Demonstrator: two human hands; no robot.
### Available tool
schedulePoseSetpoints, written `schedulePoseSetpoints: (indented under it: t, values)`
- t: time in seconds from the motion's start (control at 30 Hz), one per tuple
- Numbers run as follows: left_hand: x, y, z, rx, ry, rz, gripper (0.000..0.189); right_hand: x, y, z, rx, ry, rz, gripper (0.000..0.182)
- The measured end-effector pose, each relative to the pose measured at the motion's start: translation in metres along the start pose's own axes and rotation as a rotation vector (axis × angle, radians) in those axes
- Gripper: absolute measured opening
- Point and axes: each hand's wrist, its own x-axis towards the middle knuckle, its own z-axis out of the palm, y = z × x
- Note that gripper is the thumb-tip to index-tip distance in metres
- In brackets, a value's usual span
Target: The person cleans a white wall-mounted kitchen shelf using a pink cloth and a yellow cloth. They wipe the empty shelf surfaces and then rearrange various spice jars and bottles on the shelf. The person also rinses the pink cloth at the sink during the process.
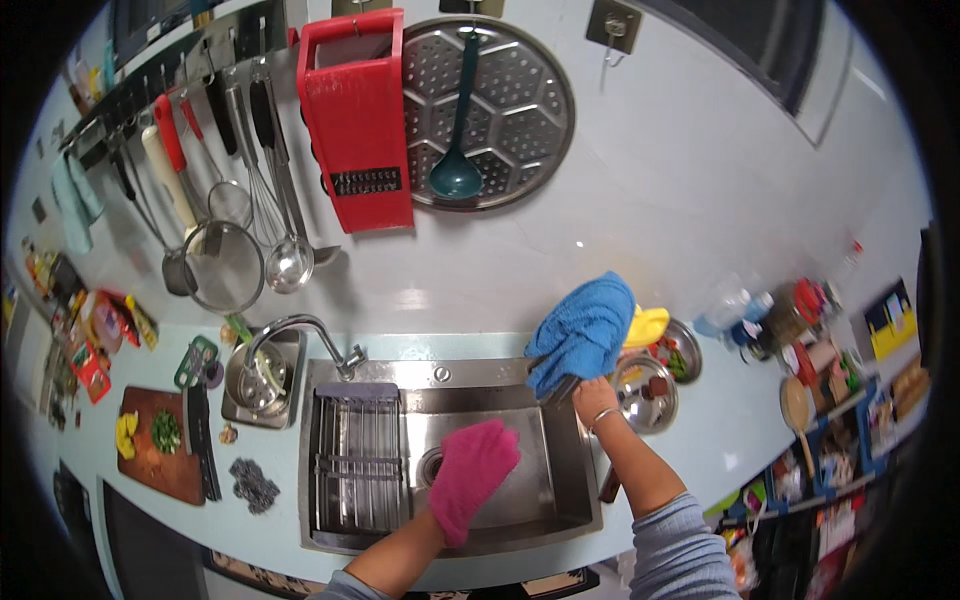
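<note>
Over the steel sink (517, 480), my left hand is covered to the wrist by a fluffy pink cloth or mitt (474, 476). The covering hides my fingers, and its tip hangs above the basin beside the drain. At the sink's back right corner, my right hand (594, 401) touches the lower edge of a bunched blue towel (583, 330). A grey metal-looking edge shows beneath the towel by my fingers, which are partly hidden. Whether my right hand grips the towel or the thing under it cannot be made out. A bracelet circles my right wrist.
A wire drain rack (358, 465) fills the sink's left part, near the curved faucet (300, 322). Right of my hand stand steel bowls (652, 409) and a yellow object (646, 327). On the left lie a cutting board (154, 480) with chopped greens and a knife-like black strip.
</note>
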Motion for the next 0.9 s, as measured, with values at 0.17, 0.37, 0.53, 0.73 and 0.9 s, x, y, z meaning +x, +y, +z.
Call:
schedulePoseSetpoints:
  t: [0.17,0.37,0.53,0.73,0.9]
  values:
    - [0.023,0.016,0.039,-0.313,-0.155,-0.475,0.011,0.03,0.027,0.033,0.056,0.162,-0.06,0.042]
    - [0.046,0.029,0.041,-0.283,0.097,-0.47,0.013,0.015,-0.039,0.066,1.377,-0.224,-0.438,0.032]
    - [0.035,0.022,0.014,-0.322,-0.508,-0.68,0.03,-0.012,-0.059,0.077,1.766,-0.171,0.01,0.021]
    - [-0.111,-0.012,0.094,-2.114,0.224,-1.66,0.049,-0.054,-0.102,0.033,1.13,0.283,0.056,0.018]
    - [-0.039,-0.009,0.112,-2.217,0.131,-1.409,0.049,-0.097,-0.155,0.013,1.119,0.486,-0.399,0.023]
